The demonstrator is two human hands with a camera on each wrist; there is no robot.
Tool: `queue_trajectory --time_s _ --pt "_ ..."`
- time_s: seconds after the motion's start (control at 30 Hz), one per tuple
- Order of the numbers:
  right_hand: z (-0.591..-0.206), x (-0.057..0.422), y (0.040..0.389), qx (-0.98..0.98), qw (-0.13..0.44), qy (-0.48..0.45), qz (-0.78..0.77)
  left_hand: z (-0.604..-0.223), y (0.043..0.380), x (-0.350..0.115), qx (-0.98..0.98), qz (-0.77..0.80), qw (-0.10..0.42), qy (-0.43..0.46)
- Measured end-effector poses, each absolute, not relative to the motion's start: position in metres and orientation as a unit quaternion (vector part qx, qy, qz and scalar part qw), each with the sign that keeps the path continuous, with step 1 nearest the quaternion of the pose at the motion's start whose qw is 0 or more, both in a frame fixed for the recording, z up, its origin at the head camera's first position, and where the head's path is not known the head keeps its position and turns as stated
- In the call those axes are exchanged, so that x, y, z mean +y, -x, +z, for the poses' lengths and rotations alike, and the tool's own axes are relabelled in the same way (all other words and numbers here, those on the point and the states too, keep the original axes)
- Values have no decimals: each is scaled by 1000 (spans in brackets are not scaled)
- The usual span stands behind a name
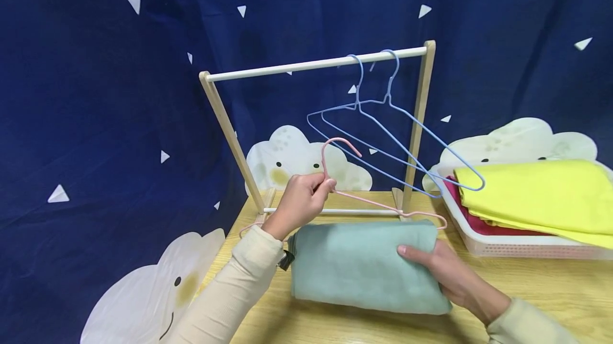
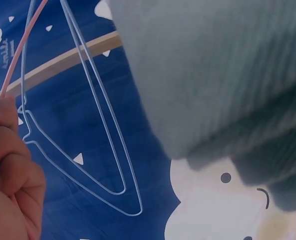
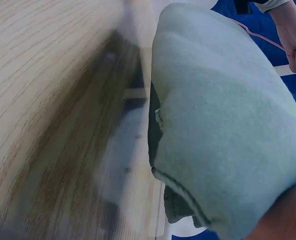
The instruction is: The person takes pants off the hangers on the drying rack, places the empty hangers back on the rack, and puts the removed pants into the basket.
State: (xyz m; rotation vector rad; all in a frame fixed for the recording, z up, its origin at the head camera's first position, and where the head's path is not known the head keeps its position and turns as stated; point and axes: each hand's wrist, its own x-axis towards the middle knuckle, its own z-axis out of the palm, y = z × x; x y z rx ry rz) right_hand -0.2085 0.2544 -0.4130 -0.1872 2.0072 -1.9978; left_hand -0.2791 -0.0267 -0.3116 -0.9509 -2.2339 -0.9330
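My left hand [image 1: 306,198] pinches a pink wire hanger [image 1: 342,140] at the neck, just below its hook. A folded pale green cloth [image 1: 364,267] spans the hanger's lower part in the head view and hides its bottom bar. My right hand [image 1: 447,269] grips the cloth's right edge, thumb on the front and fingers behind. In the right wrist view the cloth [image 3: 222,110] hangs in a thick fold above the table. The left wrist view shows curled left fingers [image 2: 13,155] on the pink wire and the cloth [image 2: 212,75] close beside them.
A small rack with a white rail [image 1: 287,68] and wooden posts stands behind. Two blue hangers [image 1: 407,152] hang at its right end. To the right, a white basket [image 1: 507,248] holds a yellow cloth [image 1: 541,195] over a dark red one [image 1: 474,219] on the wooden table [image 1: 527,291].
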Motion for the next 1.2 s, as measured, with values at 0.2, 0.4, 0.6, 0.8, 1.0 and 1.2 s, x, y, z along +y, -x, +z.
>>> queue_trajectory --time_s 0.2,0.4,0.6,0.8,1.0,1.2 --pt "-415 256 210 694 145 96 -698 -312 281 -28 -839 -364 213 343" --pt "-414 258 210 729 115 71 -671 -309 283 -31 -865 -388 79 308" --pt "-412 256 209 750 86 47 -654 -305 288 -38 -858 -416 -8 301" --pt "-412 259 207 767 64 26 -637 -301 296 -42 -844 -424 -68 323" --pt "-412 262 206 772 74 35 -631 -309 305 -34 -833 -464 -64 293" --pt "-410 260 209 779 88 40 -619 -312 305 -29 -829 -495 -51 256"
